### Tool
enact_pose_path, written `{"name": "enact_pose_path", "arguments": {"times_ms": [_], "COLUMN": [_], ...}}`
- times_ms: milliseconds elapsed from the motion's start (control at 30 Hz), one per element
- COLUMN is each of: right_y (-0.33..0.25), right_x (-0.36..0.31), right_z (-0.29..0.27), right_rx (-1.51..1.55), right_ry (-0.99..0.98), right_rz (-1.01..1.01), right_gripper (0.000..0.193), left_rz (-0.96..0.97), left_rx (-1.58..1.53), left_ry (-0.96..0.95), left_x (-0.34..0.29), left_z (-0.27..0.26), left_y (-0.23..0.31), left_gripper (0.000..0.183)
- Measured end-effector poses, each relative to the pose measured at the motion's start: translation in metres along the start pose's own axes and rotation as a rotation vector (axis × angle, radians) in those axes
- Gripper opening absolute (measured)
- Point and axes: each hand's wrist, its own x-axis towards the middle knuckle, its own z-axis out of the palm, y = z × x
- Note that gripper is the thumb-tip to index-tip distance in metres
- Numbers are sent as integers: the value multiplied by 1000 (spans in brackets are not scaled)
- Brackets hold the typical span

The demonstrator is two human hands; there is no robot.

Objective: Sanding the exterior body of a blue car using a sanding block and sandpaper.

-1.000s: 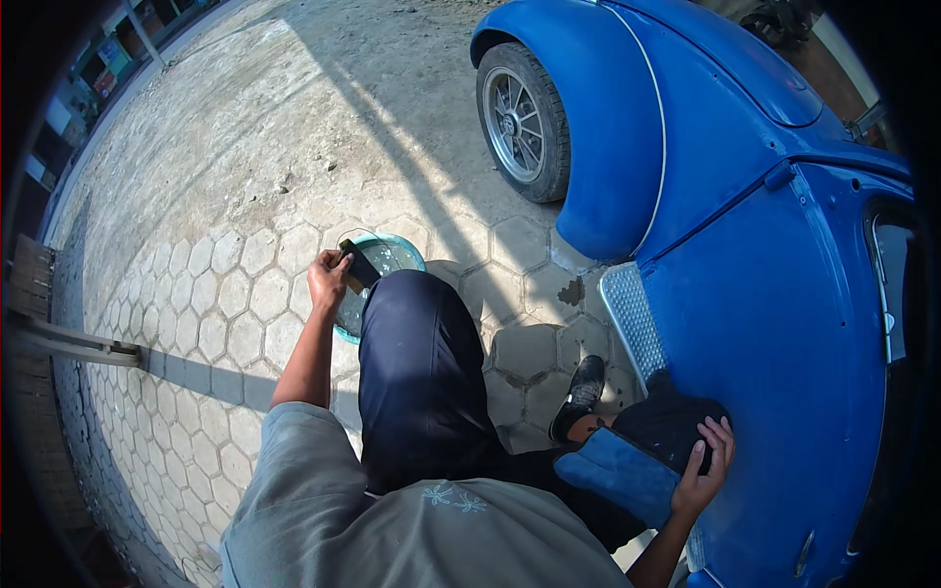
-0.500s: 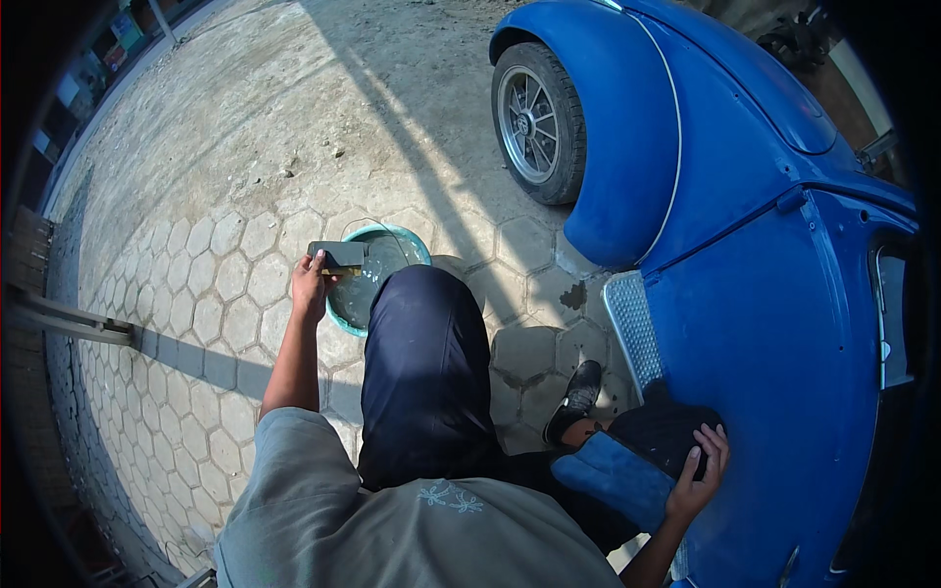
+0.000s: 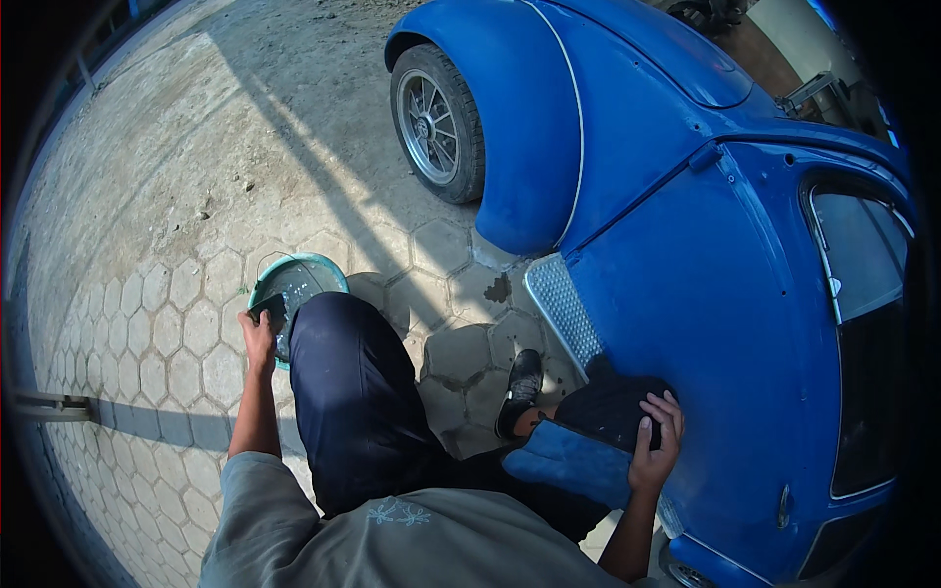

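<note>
My left hand (image 3: 258, 339) is closed on a dark, flat rectangular block (image 3: 272, 312), fingers along its edge. The block is over the near left side of a round turquoise bucket (image 3: 316, 261), which holds murky greyish water with light specks. My left knee covers part of the bucket's right side. On my bent right knee rests my right hand (image 3: 659, 443), fingers spread and nothing in them. Just beyond that knee is the blue body panel of a car (image 3: 706, 323).
The car's front wheel (image 3: 437, 127) stands ahead of me. A ridged metal running board (image 3: 564, 302) sticks out near my shoe (image 3: 521, 390). Hexagonal paving (image 3: 157, 338) meets rough dirt (image 3: 147, 157) farther out. A post (image 3: 49, 407) is at far left.
The view has swung right, so the car and bucket appear farther left. The left hand has tilted the block and brought it lower at the bucket's rim. The right hand stays on the knee.
</note>
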Motion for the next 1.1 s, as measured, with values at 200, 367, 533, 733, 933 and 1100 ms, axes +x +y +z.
{"name": "enact_pose_path", "arguments": {"times_ms": [200, 367, 533, 733, 933, 1100], "right_y": [2, 4, 7, 4, 10, 16], "right_x": [-2, -1, -3, -3, -4, -15], "right_z": [0, 4, -3, -6, -2, -13], "right_rx": [-3, 64, 34, 59, 128, 63], "right_ry": [15, 14, 29, 12, 46, 43], "right_rz": [36, 31, 30, 35, 17, 39], "right_gripper": [21, 20, 19, 19, 19, 19], "left_rz": [526, 320, 286, -79, 33, 304], "left_rx": [126, 69, -79, -276, -48, 323], "left_ry": [-118, -316, -293, -204, -209, -134], "left_x": [11, 71, 66, 61, 114, 62], "left_z": [4, -40, 4, 2, -65, -16], "left_y": [-17, -45, -43, -10, 17, 84], "left_gripper": [49, 45, 43, 38, 33, 35]}}
